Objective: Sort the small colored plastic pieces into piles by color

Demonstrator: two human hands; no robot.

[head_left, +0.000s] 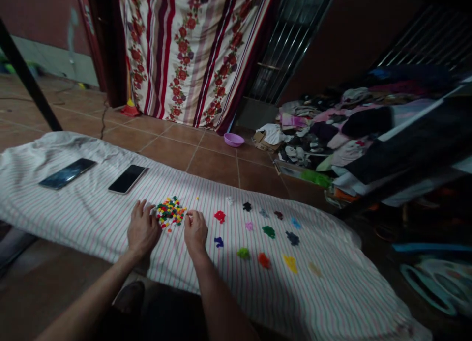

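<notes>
A mixed pile of small coloured pieces lies on the striped cloth. At its left edge rests my left hand, fingers apart and nothing seen in it. My right hand is at the pile's right side, thumb and fingertips pinched together; whatever they hold is too small to make out. To the right, single-colour heaps are spread out, among them red, dark green, dark blue, light green, orange and yellow. One yellow piece sits alone above my right hand.
A tablet and a phone lie on the cloth at the left. Beyond it are a purple basin on the tiled floor, a hanging floral curtain and piled clothes. Dark poles slant at both sides.
</notes>
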